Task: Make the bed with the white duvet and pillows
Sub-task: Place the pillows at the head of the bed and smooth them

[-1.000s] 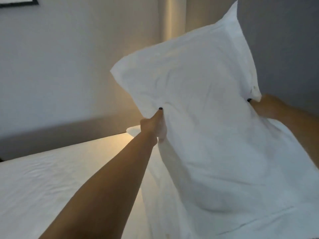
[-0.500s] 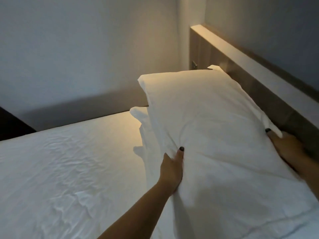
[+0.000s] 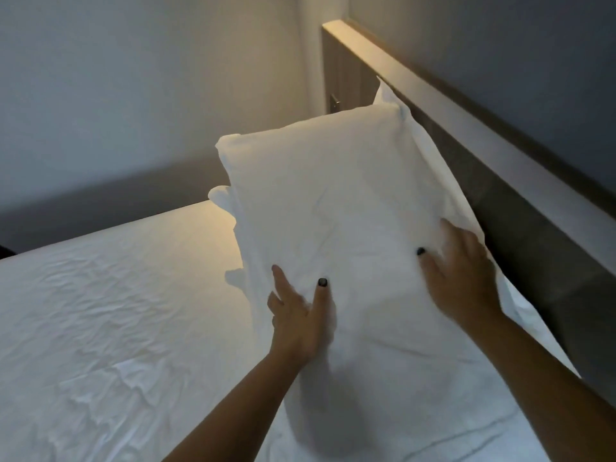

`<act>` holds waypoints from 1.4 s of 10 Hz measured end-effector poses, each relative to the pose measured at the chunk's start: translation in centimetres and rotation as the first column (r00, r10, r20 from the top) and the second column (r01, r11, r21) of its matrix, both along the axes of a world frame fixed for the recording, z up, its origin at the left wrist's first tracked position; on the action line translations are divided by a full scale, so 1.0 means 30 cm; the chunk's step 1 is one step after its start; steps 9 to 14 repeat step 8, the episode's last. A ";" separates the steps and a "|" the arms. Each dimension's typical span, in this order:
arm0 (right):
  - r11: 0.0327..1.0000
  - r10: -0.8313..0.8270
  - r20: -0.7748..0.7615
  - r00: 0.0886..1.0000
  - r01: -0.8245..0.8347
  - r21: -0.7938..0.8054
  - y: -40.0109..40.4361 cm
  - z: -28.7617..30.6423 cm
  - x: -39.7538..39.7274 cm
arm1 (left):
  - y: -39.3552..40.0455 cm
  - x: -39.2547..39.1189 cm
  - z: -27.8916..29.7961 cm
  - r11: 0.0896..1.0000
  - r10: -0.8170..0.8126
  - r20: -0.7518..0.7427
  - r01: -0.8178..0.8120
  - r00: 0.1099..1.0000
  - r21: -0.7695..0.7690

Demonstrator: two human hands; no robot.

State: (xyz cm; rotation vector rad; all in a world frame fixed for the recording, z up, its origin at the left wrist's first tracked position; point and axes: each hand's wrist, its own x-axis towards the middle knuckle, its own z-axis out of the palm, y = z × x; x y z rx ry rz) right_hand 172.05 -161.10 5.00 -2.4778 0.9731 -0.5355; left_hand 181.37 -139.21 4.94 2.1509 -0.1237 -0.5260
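The bed (image 3: pixel 100 328), spread with a wrinkled white sheet, filled the frame from nine o'clock round to six. A wooden headboard (image 3: pixel 520 228) ran from twelve o'clock down to four, warm light falling on its top ledge. Against it leaned the top pillow (image 3: pixel 333 211), white and plump, lying at the centre of the view with its far corner touching the headboard; a second pillow (image 3: pixel 221 195) showed only as an edge poking out beneath it at about ten o'clock. No label or lettering could be read on any of the linen. The left hand (image 3: pixel 300 315) lay flat on the top pillow's near left side, grip wide with fingers spread (nails painted dark). The right hand (image 3: pixel 460 275) pressed the pillow's right side near the headboard, fingers likewise straight and loose, slightly blurred.
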 end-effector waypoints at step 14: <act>0.949 0.158 -0.217 0.963 -0.087 0.302 0.337 0.150 -0.273 | 0.292 -0.042 0.192 0.938 -0.348 0.170 0.344 0.922 0.050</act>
